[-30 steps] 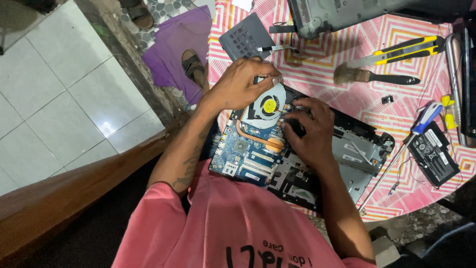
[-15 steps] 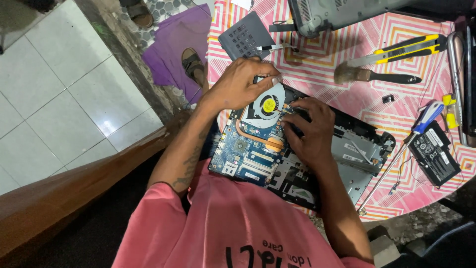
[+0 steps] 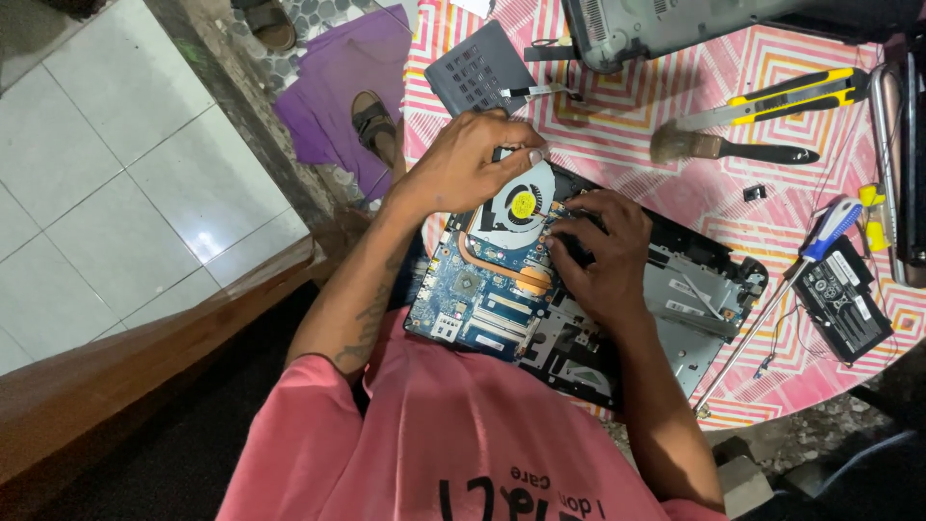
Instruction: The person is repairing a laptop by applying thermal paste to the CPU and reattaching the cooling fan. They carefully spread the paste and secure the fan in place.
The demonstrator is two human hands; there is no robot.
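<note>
Between left hand (image 3: 461, 162) and right hand (image 3: 596, 249) lies the cooling fan (image 3: 519, 205).

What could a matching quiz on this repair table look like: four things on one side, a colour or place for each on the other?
Things:
1. cooling fan
2. utility knife
3. brush
4. circuit board

Descriptions:
A. blue, inside the opened laptop
B. yellow and black, near the table's far edge
C. yellow hub, under the left hand
D. black handle, lying between knife and laptop

Pairs: 1-C, 2-B, 3-D, 4-A
</note>
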